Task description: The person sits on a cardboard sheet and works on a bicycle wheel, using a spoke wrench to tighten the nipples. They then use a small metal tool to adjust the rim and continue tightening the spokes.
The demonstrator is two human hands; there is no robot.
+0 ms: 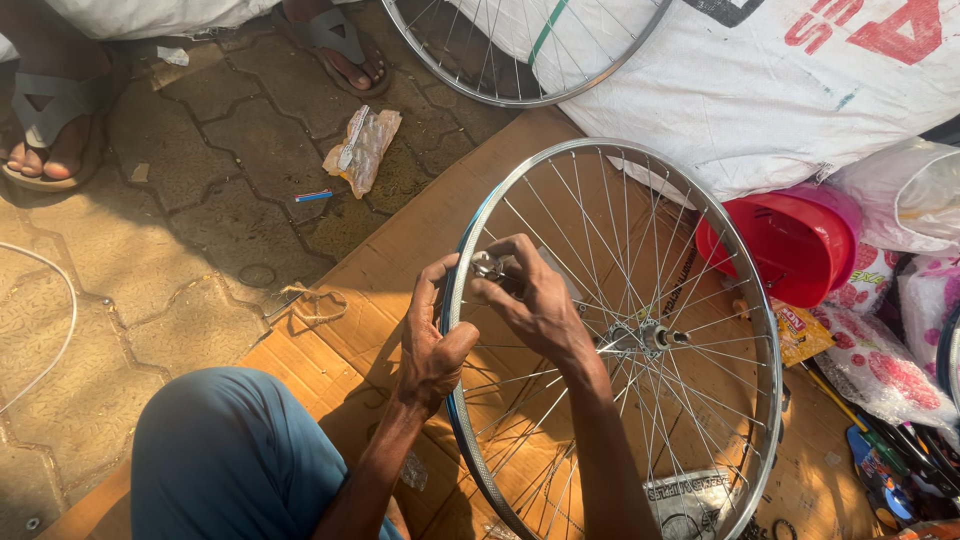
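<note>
The wheel [620,340] is lying on cardboard [400,260] on the paved ground. The left hand [432,340] is gripping its rim [455,330]. The right hand [535,300] is pinching a small metal tool [488,265] at the rim, above the hub [645,338].

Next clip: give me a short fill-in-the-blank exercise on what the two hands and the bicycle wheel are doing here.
1. The left hand grips the wheel's ____.
2. The right hand reaches in among the thin metal ____, pinching a small silvery tool at the rim.
3. The bicycle wheel rests over a sheet of brown ____.
4. Beyond the wheel sits a ____ plastic tub.

Missing words: rim; spokes; cardboard; red
</note>
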